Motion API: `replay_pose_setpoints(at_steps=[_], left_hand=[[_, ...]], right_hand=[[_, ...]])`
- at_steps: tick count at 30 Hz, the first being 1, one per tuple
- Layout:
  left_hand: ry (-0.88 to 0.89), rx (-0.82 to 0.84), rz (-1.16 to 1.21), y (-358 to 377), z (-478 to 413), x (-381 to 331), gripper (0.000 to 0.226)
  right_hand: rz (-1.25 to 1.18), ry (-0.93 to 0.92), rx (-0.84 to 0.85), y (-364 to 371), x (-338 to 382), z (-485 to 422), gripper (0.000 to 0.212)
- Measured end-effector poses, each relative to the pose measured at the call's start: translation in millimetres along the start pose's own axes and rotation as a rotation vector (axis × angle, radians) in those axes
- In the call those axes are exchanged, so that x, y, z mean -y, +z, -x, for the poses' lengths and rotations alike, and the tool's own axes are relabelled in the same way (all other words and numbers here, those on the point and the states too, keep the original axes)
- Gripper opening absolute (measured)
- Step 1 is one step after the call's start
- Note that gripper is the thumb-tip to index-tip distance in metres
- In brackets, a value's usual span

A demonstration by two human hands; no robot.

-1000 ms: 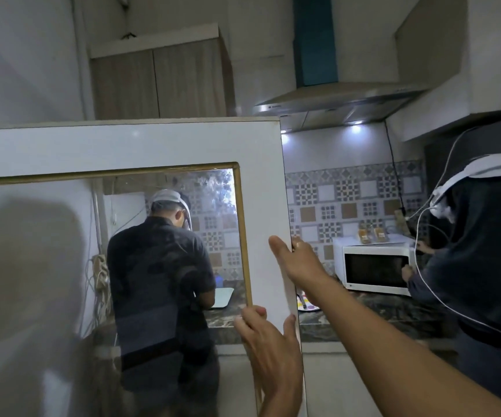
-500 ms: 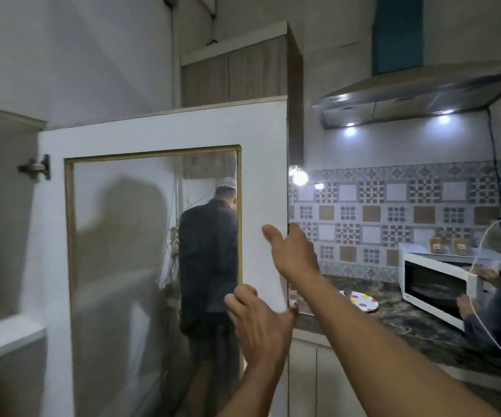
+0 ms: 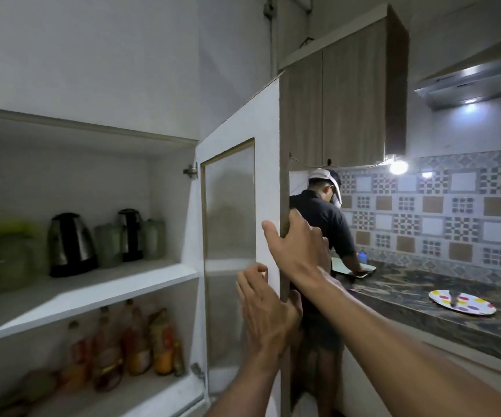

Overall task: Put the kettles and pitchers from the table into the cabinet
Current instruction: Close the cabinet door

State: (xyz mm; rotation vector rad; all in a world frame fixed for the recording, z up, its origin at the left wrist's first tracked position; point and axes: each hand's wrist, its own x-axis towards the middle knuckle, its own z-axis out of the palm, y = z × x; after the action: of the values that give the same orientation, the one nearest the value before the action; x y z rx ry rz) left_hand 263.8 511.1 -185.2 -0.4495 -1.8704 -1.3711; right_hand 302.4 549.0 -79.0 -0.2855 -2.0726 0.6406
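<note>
The white cabinet (image 3: 92, 284) stands open on the left. Its glass-paned door (image 3: 268, 176) is swung out edge-on towards me. My right hand (image 3: 298, 245) grips the door's free edge, thumb on the inner face and fingers round the outside. My left hand (image 3: 265, 311) lies flat against the inner face just below, fingers apart. On the upper shelf stand a dark steel kettle (image 3: 70, 245), a taller black kettle (image 3: 130, 234), two clear pitchers (image 3: 109, 245) (image 3: 154, 239) and a blurred green pitcher (image 3: 5, 254) at the far left.
Several bottles (image 3: 134, 341) fill the lower shelf. Behind the door a person in a dark shirt (image 3: 324, 224) bends over the dark stone counter (image 3: 441, 308), which holds a spotted plate (image 3: 462, 302). Wooden wall cupboards (image 3: 348, 94) and a range hood (image 3: 478, 76) hang above.
The door has swung out from nearly facing me to edge-on, and the shelves with kettles and pitchers have come into view. My view has turned left; both hands stayed at the door's edge.
</note>
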Motion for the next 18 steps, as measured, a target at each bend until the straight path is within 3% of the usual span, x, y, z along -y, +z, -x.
replay_pose_setpoints(at_steps=[7,18], left_hand=[[-0.015,0.076,-0.056,-138.2,-16.4,53.1,0.048],[-0.171,-0.115,-0.226,-283.9,-92.0,150.3,0.025]], right_hand=[[-0.137,-0.107,0.029,52.8,112.8,43.3,0.019],[-0.329,-0.290,0.232,166.1,273.9,51.2,0.038]])
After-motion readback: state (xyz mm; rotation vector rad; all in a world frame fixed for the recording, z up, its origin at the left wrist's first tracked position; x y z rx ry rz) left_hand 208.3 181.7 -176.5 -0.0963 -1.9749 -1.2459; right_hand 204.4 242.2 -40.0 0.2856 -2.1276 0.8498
